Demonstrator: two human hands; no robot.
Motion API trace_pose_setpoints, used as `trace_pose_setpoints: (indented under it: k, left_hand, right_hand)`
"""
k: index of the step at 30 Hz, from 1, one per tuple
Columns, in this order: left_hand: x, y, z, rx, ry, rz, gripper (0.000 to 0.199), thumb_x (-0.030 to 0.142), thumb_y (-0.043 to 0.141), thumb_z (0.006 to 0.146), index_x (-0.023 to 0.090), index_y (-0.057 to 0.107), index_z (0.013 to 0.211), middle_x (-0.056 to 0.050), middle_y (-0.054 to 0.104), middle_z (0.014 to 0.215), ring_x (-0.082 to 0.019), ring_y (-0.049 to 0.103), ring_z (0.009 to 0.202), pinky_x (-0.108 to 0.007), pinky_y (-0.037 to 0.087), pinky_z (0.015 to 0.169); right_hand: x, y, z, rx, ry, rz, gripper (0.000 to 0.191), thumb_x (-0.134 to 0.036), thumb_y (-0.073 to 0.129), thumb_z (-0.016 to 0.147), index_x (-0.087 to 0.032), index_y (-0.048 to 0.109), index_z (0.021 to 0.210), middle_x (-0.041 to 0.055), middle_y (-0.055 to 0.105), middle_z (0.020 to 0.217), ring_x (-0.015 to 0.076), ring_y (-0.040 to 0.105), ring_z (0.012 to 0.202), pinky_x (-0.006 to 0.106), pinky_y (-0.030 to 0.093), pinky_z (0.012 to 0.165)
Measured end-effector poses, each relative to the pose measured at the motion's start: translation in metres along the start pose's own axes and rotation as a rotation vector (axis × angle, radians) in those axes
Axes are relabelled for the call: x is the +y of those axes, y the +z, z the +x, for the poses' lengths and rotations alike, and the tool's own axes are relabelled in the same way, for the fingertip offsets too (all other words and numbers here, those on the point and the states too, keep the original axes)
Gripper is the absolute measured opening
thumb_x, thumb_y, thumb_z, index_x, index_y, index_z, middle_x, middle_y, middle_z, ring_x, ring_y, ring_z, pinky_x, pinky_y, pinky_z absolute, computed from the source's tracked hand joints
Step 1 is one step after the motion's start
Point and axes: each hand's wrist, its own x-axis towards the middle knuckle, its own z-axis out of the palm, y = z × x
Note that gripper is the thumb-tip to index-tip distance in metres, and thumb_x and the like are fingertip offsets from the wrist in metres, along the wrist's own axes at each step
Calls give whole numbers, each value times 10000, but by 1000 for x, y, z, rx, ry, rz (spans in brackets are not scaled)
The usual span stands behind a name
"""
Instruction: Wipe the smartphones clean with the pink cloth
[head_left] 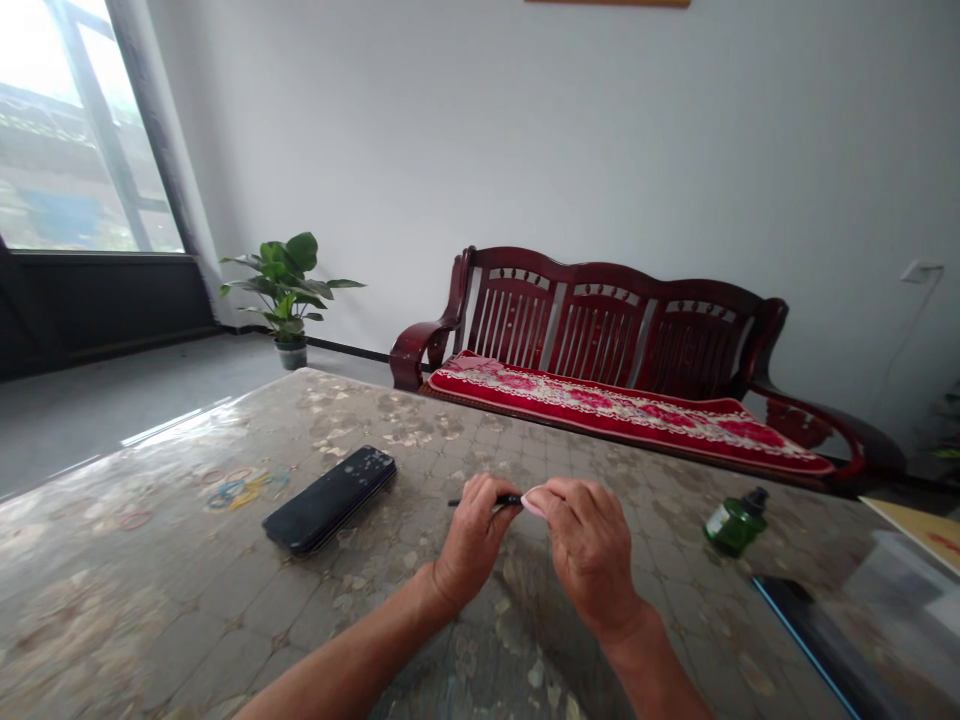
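My left hand point(478, 530) is closed around a thin black stick-like object point(508, 499), whose narrow dark end pokes out to the left of the fingers. Its exact kind I cannot make out. Opposite it, my right hand point(589, 540) pinches a small pale pink piece point(534, 501) at the other end of the black stick. The two meet between my fingertips, a little above the tabletop. Whether they are joined or only touching is hidden by the fingers.
On the patterned tabletop point(225, 610), a black phone-like case point(330, 500) lies left, beside coloured rubber bands point(244, 489). To the right are a green pump bottle point(735, 523) and a dark, blue-edged flat device point(821, 640). A wooden bench point(600, 320) stands beyond.
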Motion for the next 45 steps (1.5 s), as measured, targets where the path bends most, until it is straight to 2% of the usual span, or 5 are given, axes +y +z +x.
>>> trace_pose_setpoints:
  k: [30,45]
  left_hand:
    - [1,-1,2,18,-31,8,72,199,546,941,219,590,887,-12,622,830,-187,562,802,-290,443,729]
    - [1,0,2,29,-19,9,70,166,562,921,216,599,887,-3,628,828,-176,564,795,-278,449,730]
  right_hand:
    - [5,1,-2,1,-3,-63,170,-150,522,966,-237,666,986,32,672,922,182,560,883,323,362,769]
    - [4,0,-1,-2,-4,-60,179,-145,514,966,-238,665,989,35,672,921,180,558,880,324,363,769]
